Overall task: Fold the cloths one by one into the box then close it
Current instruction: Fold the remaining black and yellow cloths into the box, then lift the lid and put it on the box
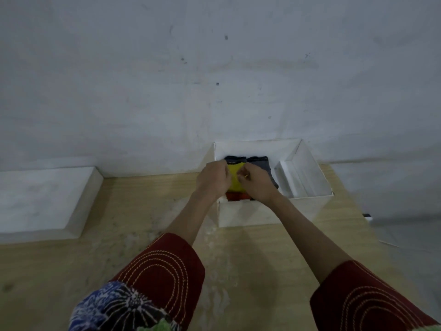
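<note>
Pressing a soft yellow cloth (235, 177) into the white square box (274, 211), left hand (213, 179) and right hand (254, 185) pinch it with curled fingers; flat white lid (45, 201) lies well apart on wooden table (133, 235).

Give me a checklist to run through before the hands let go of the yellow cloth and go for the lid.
1. Yellow cloth inside the box: ok, it sits within the walls, above a red cloth.
2. Both hands on it: ok, left hand and right hand press it from either side.
3. Yellow cloth folded flat: cannot tell, the hands cover most of it.
4. Cloths below the rim: cannot tell from this angle.
5. Lid within reach: ok, it lies on the table left of the box.
6. More cloths left to fold: cannot tell.
</note>
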